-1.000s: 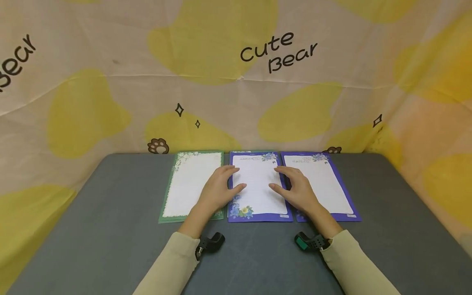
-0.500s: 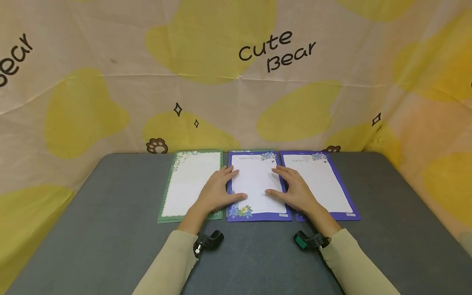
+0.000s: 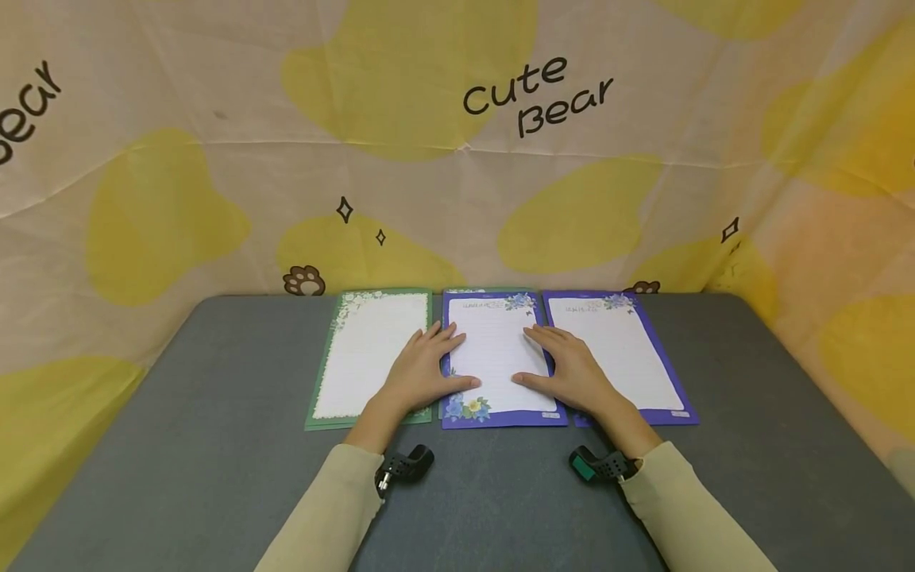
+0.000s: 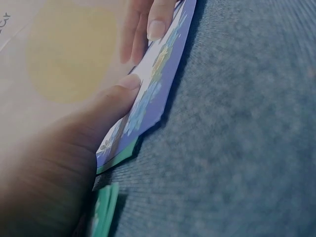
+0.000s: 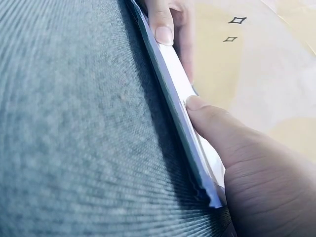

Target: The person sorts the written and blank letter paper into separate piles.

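Both hands lie over a purple-bordered sheet of stationery paper [image 3: 496,349] with blue flowers in its corners. My left hand [image 3: 422,369] rests on its left side, fingers spread and thumb extended onto the page. Across from it, my right hand [image 3: 572,369] touches the right side, its thumb pointing inward. A green edge [image 4: 118,157] shows beneath this sheet in the left wrist view. To the left lies green-bordered paper [image 3: 357,349], partly under my left hand. Another purple-bordered sheet [image 3: 639,357] lies at the right, partly covered by my right hand.
The sheets lie near the back edge of a dark grey table [image 3: 493,508]. Behind it hangs a cream and yellow cloth [image 3: 429,191] printed with lettering. Green paper layers [image 4: 104,210] sit beside the middle pile in the left wrist view.
The hands have lowered slightly onto the middle sheet. Both thumbs have moved down the page toward the person, and the fingers have spread a little. The papers stay nearly in place.
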`<state>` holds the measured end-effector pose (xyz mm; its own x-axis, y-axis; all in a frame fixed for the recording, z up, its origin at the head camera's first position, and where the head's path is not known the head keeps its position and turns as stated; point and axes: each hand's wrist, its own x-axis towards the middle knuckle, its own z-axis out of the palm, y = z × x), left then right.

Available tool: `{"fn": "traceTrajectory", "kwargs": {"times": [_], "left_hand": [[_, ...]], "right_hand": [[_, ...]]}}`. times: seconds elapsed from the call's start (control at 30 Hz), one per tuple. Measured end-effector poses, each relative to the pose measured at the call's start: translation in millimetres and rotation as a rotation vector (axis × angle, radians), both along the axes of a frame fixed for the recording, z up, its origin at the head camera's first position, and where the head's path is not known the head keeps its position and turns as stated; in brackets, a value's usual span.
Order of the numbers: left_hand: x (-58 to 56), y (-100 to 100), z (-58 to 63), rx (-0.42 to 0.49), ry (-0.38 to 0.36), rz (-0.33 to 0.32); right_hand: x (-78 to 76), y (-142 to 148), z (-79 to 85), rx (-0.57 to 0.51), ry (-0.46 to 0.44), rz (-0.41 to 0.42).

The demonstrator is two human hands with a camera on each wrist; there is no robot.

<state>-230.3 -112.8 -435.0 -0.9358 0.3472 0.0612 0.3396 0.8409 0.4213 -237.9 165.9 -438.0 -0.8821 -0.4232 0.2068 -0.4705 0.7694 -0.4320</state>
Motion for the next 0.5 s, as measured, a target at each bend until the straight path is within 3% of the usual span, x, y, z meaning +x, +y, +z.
{"fn": "traceTrajectory", "kwargs": {"times": [0.5], "left_hand": [[-1.7,1.2,-1.5,0.047,0.001,0.015]], "right_hand": [[-0.2,0.7,-0.9,-0.012,-0.013,-0.031]]}}
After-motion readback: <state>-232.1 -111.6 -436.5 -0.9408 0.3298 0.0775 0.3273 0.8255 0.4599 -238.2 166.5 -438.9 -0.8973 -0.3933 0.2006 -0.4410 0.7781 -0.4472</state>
